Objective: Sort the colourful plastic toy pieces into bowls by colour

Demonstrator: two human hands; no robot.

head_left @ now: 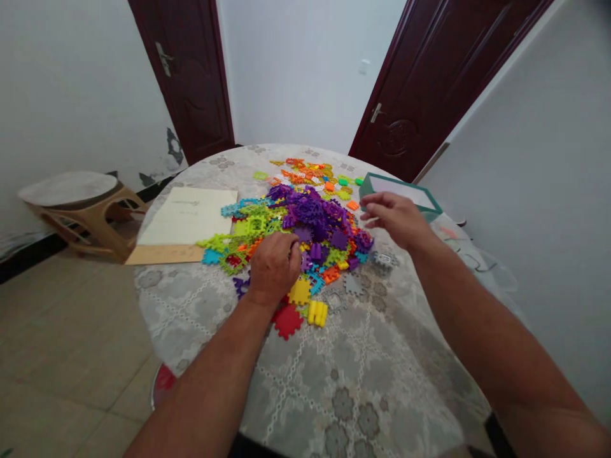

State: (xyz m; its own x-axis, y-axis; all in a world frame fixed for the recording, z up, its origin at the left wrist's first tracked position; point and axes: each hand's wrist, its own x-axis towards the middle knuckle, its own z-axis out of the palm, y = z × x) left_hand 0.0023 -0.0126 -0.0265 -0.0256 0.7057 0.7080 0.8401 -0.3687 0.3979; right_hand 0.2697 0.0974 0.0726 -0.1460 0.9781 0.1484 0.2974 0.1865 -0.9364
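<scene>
A heap of plastic building pieces, mostly gear-edged squares, covers the middle of the table. My left hand (274,267) is at the heap's near left side with its fingers curled, and whatever they hold is hidden. Purple pieces (312,213) top the pile, with lime-green pieces (243,227) to their left. Closest to me lie a red square piece (287,320), a yellow square piece (300,291) and a yellow ridged piece (317,313). My right hand (394,216) hovers right of the heap, fingers apart and nothing visible in them, partly covering a green-edged box (432,202).
Orange pieces (310,172) spread along the back. On the left lies a pad of lined paper (191,216) with a brown strip. The round table has a patterned cloth (334,381). A stool (90,216) stands left, and clear plastic (491,267) rests at the right edge.
</scene>
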